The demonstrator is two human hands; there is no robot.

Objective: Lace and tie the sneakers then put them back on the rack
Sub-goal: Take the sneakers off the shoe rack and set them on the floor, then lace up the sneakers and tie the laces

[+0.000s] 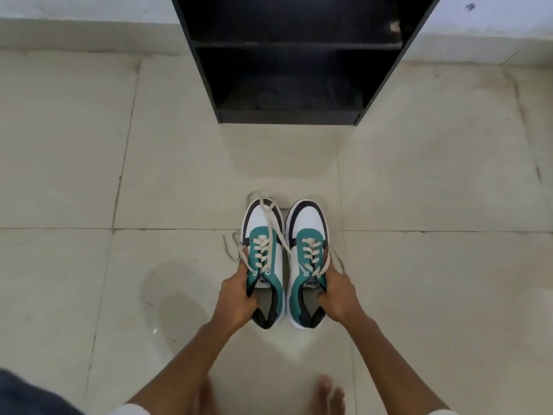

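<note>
Two white, teal and black sneakers stand side by side on the tiled floor, toes pointing away from me. My left hand (235,298) grips the left sneaker (263,235) at its collar, fingers inside the opening. My right hand (338,295) grips the right sneaker (308,232) the same way. Beige laces (270,217) run through the eyelets of both shoes, and their loose ends trail over the toes and down the sides, untied. The black shoe rack (299,46) stands straight ahead against the wall, its two visible shelves dark inside.
Pale floor tiles (434,175) surround the shoes and stretch between them and the rack. My bare feet (326,393) show at the bottom edge. A white wall runs behind the rack.
</note>
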